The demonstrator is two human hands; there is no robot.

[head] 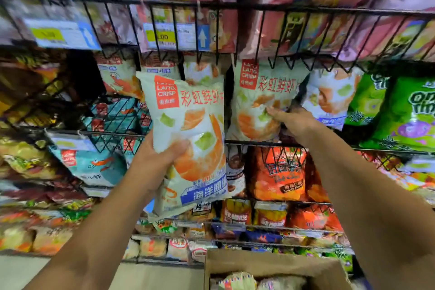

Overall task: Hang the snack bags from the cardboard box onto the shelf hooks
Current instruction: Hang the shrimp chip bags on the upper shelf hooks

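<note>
Black wire shelf (282,8), prawn-crisp bags (256,101) in it, green bags (414,115) alongside

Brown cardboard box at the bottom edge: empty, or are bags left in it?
Not empty: pale plastic snack bags show inside the brown cardboard box; how many, cannot tell.

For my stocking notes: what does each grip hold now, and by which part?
The left grip holds a shrimp crisp bag by its lower left edge, thumb on front. The right grip lies on the hung bag, lower right; a hold cannot be told.
</note>
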